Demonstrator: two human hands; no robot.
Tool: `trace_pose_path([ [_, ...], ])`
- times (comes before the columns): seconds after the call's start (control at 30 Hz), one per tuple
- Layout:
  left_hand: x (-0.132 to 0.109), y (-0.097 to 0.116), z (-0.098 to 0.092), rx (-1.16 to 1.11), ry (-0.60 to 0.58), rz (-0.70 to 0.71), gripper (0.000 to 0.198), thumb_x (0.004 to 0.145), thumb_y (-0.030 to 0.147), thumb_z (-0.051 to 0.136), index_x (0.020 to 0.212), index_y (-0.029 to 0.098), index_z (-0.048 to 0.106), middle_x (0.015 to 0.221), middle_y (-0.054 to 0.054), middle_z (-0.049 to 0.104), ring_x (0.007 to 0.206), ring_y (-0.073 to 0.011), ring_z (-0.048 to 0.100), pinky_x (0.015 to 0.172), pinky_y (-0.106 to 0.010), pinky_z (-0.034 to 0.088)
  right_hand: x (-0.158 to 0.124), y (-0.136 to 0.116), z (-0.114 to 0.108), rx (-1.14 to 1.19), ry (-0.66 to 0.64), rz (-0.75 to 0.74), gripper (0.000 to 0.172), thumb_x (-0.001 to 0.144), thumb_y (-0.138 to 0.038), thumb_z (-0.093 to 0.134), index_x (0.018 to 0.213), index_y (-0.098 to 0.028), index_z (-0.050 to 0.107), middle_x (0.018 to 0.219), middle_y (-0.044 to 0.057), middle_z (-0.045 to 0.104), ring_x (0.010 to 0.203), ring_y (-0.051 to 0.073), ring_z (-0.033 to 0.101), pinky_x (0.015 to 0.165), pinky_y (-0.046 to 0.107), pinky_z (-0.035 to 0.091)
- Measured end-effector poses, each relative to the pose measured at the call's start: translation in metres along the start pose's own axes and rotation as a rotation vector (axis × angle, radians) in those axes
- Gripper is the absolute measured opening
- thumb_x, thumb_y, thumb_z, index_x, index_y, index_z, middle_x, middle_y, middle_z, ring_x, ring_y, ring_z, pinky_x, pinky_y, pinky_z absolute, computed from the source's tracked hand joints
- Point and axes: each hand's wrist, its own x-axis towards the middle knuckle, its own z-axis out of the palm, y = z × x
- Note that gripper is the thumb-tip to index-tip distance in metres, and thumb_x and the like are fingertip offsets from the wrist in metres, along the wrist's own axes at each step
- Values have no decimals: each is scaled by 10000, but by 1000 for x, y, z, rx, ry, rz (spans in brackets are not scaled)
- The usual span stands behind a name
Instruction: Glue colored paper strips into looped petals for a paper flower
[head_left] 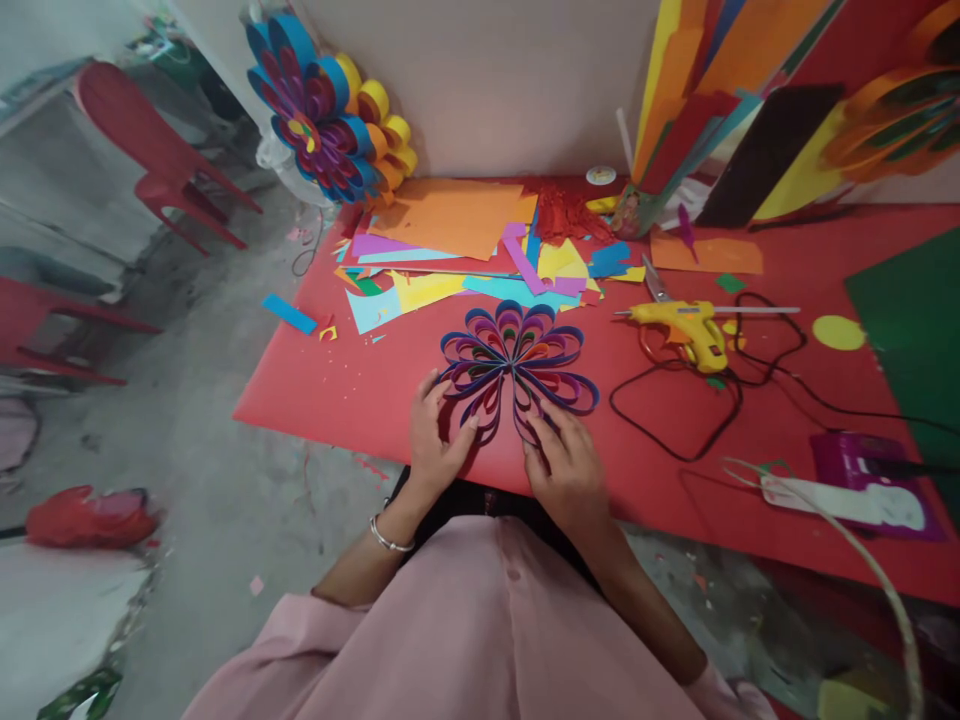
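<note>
as left hand (439, 440) and right hand (566, 465) lie open, fingers spread, on the paper flower (517, 350) — its petals seem nearly all joined.

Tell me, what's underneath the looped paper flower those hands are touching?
Through the loops of the paper flower, only the red tabletop shows. The left hand and right hand cover its near petals, hiding what's beneath.

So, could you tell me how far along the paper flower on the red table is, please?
Mostly built: the paper flower already has looped petals fanned round its upper half and sides. In hand: the left hand and right hand press on its lower petals. Left, probably: finishing that sparser lower part. The glue gun lies apart to the right, in neither hand.
</note>
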Motion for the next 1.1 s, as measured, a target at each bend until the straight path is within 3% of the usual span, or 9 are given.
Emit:
trace_pose_path([
  [0.27,0,0,0,8,-6,-23,532,969,423,707,1440,237,541,1568,-182,507,1502,-319,479,1225,-557,440,-1,1,-8,7,49,-16,484,948,-207,696,1423,-210,608,1371,172,681,1269,317,648,1089,531,565],
  [0.53,2,-5,-4,48,26,-43,379,1004,420,662,1334,235,648,1573,-162,490,1481,-311,500,1200,-534,473,-4,3,-10,41,130,-18,379,927,-176,723,1301,-172,659,1280,171,716,1195,305,674,1036,501,576],
  [0.87,-5,2,-20,196,-31,320,332,961,341,700,1273,229,689,1621,-143,458,1531,-363,429,1237,-605,407,-14,0,-9,37,129,-13,314,930,-160,707,1240,-199,683,1219,126,737,1142,273,681,1019,462,575],
  [1.1,-7,0,-17,169,-65,369,401,950,357,707,1331,239,661,1616,-154,472,1515,-376,456,1222,-616,417,-9,-5,-13,-20,63,-14,407,960,-254,698,1357,-177,649,1361,154,700,1312,311,609,1135,499,502],
])
